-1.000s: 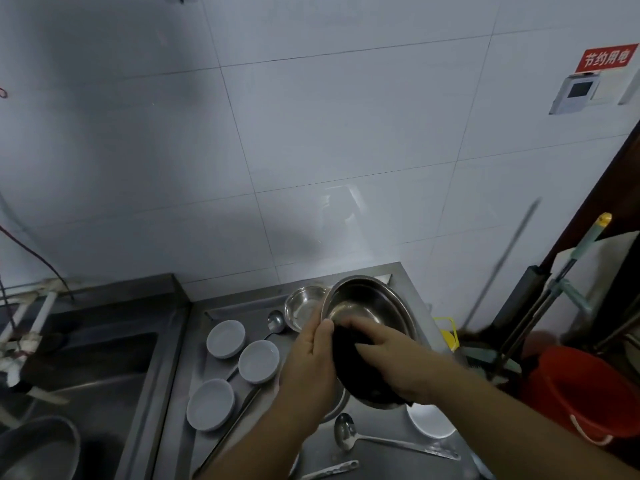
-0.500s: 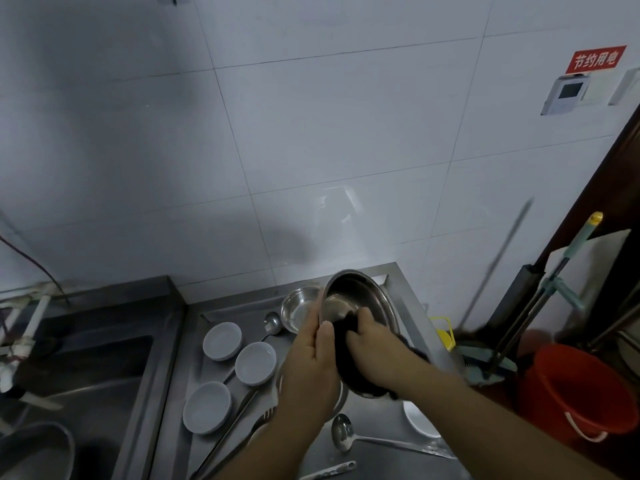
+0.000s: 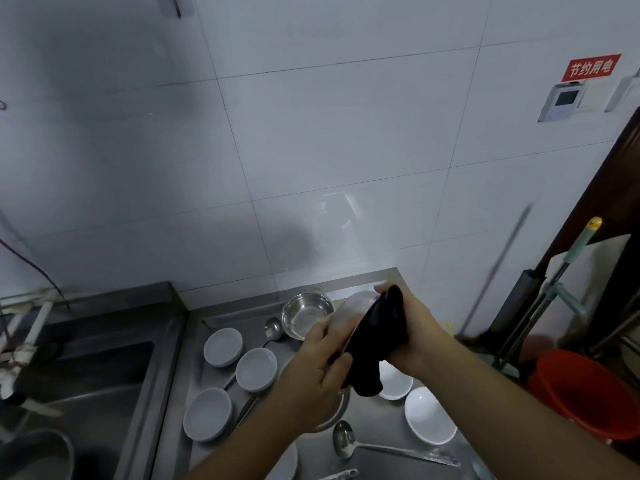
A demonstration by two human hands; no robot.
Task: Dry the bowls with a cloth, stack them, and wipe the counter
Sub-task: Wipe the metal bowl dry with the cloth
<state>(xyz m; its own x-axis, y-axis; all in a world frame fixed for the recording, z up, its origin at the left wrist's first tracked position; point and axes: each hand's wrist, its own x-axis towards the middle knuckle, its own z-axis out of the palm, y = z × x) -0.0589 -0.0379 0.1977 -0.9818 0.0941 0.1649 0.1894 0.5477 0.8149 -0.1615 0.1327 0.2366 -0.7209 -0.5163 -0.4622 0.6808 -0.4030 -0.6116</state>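
Left hand (image 3: 311, 379) grips a tilted steel bowl (image 3: 349, 313) over the desk (image 3: 384, 420), right hand (image 3: 412, 337) clutches a dark cloth (image 3: 377, 337) against it; red wall sign (image 3: 591, 67) reads 节约用电.

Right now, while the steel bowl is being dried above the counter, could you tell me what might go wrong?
The left hand grips the tilted steel bowl by its rim while the right hand presses the dark cloth against it; a slip would likely drop it onto the white dishes below. The cloth's hanging end could brush those dishes. The ladle lies near the forearms, so it might get knocked.
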